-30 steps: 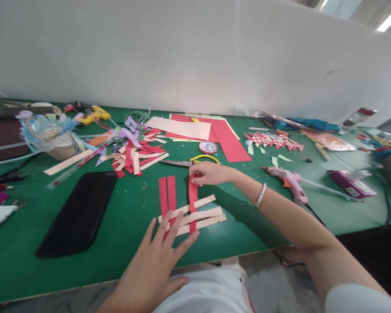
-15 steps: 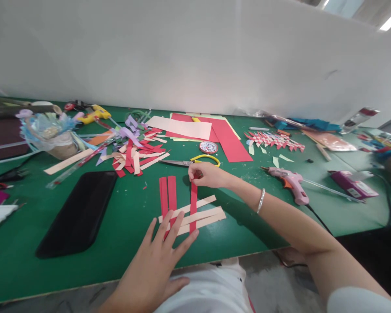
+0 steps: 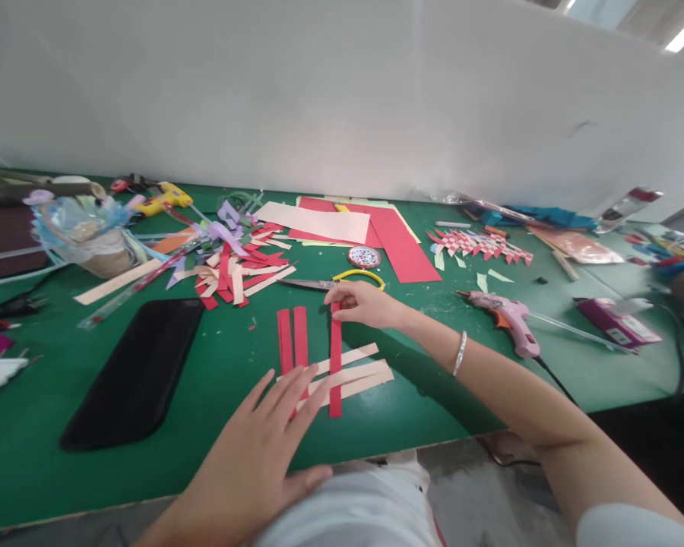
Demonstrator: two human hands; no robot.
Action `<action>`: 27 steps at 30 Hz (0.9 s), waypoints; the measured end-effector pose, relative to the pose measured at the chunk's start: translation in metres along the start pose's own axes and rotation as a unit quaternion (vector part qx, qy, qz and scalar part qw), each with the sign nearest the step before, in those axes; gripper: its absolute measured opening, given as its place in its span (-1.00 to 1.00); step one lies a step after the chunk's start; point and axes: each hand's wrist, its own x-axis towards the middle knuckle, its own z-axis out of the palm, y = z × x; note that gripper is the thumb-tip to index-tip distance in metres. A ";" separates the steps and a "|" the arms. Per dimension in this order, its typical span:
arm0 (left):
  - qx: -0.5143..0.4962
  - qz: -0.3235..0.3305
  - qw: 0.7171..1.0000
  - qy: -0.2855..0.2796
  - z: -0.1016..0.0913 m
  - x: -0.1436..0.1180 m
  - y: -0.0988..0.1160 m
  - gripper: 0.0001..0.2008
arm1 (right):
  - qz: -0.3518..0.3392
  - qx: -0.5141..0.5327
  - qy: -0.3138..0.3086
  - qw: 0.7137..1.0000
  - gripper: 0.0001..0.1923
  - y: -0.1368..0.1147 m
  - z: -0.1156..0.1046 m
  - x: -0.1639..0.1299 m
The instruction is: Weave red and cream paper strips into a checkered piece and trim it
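Weave in progress: third red strip nudged into line.
Right hand [image 3: 360, 302] pinches the top of the red strip [image 3: 335, 365], now squarer across the cream strips [image 3: 353, 371]; left hand [image 3: 262, 456], fingers spread flat, has slid back, fingertips pressing the weave's near-left edge on the table [image 3: 216, 380].

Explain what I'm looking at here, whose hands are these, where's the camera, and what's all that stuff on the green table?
The camera sits on a person's head, looking down at their own hands. The right hand pinches the top end of a red paper strip woven across peach strips. The left hand lies flat, fingers pressing on the weave's near corner. On the green table lie scissors, a pink glue gun, a black tray and a pile of cut strips.
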 end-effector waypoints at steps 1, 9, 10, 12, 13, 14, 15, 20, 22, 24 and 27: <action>-0.008 -0.022 1.000 0.011 -0.002 0.002 -0.003 -0.32 | 0.012 0.006 0.009 1.000 -0.77 -0.001 0.000 0.000; -0.025 -0.166 0.982 -0.083 -0.006 0.016 -0.011 -0.53 | 0.065 0.047 0.020 0.997 -0.84 -0.009 0.008 -0.003; -0.035 -0.173 0.980 -0.093 -0.006 0.016 -0.011 -0.53 | 0.062 0.058 0.021 0.996 -0.88 -0.010 0.009 -0.003; -0.049 -0.183 0.978 -0.093 -0.005 0.017 -0.013 -0.52 | 0.053 0.074 0.021 0.996 -0.93 -0.011 0.011 -0.004; -0.055 -0.182 0.978 -0.088 -0.004 0.017 -0.013 -0.51 | 0.050 0.078 0.018 0.995 -0.93 -0.011 0.011 -0.004; -0.060 -0.180 0.979 -0.081 -0.003 0.018 -0.014 -0.50 | 0.048 0.077 0.011 0.996 -0.93 -0.011 0.012 -0.004; -0.063 -0.176 0.979 -0.076 -0.003 0.018 -0.014 -0.51 | 0.045 0.071 0.004 0.996 -0.92 -0.011 0.013 -0.004; -0.068 -0.168 0.981 -0.075 -0.005 0.020 -0.013 -0.55 | 0.024 0.066 -0.006 0.998 -0.95 -0.007 0.020 0.001; -0.070 -0.170 0.980 -0.072 -0.005 0.020 -0.013 -0.57 | 0.031 0.103 0.000 0.994 -0.93 -0.006 0.025 0.004; -0.071 -0.169 0.981 -0.063 -0.005 0.019 -0.014 -0.60 | 0.033 0.131 0.013 0.991 -0.92 -0.006 0.029 0.006; -0.073 -0.166 0.982 -0.050 -0.005 0.018 -0.014 -0.61 | 0.033 0.139 0.012 0.990 -0.92 -0.008 0.033 0.006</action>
